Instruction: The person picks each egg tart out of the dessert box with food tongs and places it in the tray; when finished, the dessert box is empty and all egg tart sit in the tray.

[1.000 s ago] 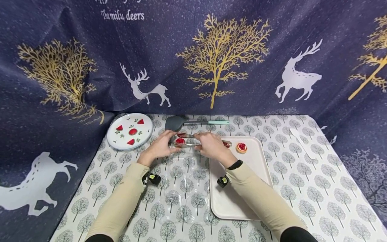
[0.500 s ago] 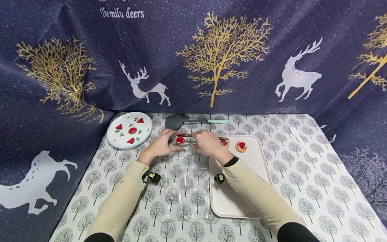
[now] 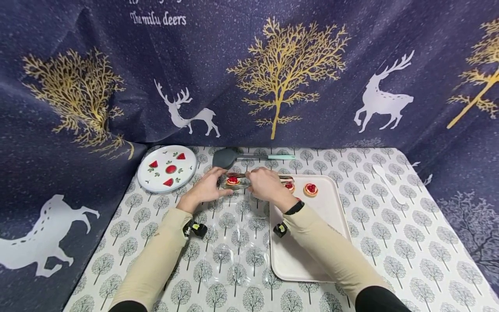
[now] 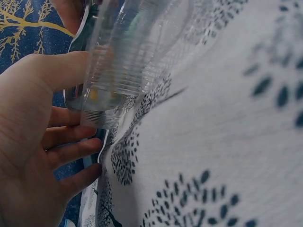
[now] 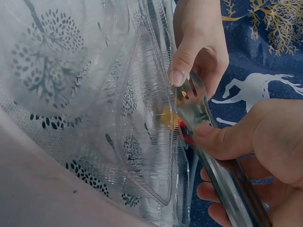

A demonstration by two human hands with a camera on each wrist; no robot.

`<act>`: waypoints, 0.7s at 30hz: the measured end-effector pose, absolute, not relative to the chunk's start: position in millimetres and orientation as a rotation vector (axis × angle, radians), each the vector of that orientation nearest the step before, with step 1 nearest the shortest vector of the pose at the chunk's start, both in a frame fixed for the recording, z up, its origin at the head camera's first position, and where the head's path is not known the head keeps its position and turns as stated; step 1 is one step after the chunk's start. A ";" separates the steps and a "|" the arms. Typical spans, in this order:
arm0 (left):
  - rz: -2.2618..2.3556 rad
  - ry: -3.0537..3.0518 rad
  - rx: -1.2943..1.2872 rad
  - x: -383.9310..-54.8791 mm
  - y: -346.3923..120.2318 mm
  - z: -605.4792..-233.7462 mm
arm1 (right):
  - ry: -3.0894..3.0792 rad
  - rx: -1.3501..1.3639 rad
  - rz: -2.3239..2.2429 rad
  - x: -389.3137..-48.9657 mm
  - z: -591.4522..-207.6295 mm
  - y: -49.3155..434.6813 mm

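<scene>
In the head view my right hand (image 3: pixel 266 184) grips metal tongs (image 5: pixel 232 189), thumb on one arm and fingers on the other. The fork-shaped tong ends lie on either side of a red-topped tart (image 3: pixel 233 180), at the far end of a clear plastic container (image 3: pixel 235 247). Whether they touch the tart I cannot tell. My left hand (image 3: pixel 205 187) holds the container's far left corner, its thumb over the rim in the left wrist view and its fingers outside. In the right wrist view, clear plastic and the tongs hide most of the tart.
To the right lies a pale tray (image 3: pixel 304 255) with tarts (image 3: pixel 310 189) at its far end. A spatula (image 3: pixel 241 157) lies behind the hands. At the back left is a round plate (image 3: pixel 142 177) with a watermelon pattern. A white utensil (image 3: pixel 390 184) rests far right.
My right hand has shifted slightly left with the tongs, uncovering more of a tart on the tray. The tart between the tong ends shows more of its crust. My left hand stays put.
</scene>
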State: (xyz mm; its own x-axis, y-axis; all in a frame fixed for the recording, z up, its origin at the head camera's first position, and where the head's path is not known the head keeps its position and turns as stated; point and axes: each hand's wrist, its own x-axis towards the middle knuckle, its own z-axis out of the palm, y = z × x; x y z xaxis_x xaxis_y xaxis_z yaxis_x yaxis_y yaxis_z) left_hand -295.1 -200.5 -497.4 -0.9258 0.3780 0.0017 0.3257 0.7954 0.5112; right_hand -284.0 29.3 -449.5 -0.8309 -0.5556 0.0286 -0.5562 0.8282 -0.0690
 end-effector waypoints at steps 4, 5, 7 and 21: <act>0.798 2.879 0.568 -294.8 -201.5 -497.4 | -2.982 0.904 0.102 -284.3 -452.0 27.5; 0.798 2.880 0.571 -295.0 -201.7 -497.6 | -2.975 0.903 0.100 -284.4 -452.7 27.3; 0.796 2.883 0.576 -295.4 -201.8 -498.0 | -2.964 0.901 0.101 -284.4 -453.8 27.4; 0.820 2.880 0.576 -294.5 -201.6 -498.3 | -2.923 0.916 0.165 -281.8 -454.9 31.0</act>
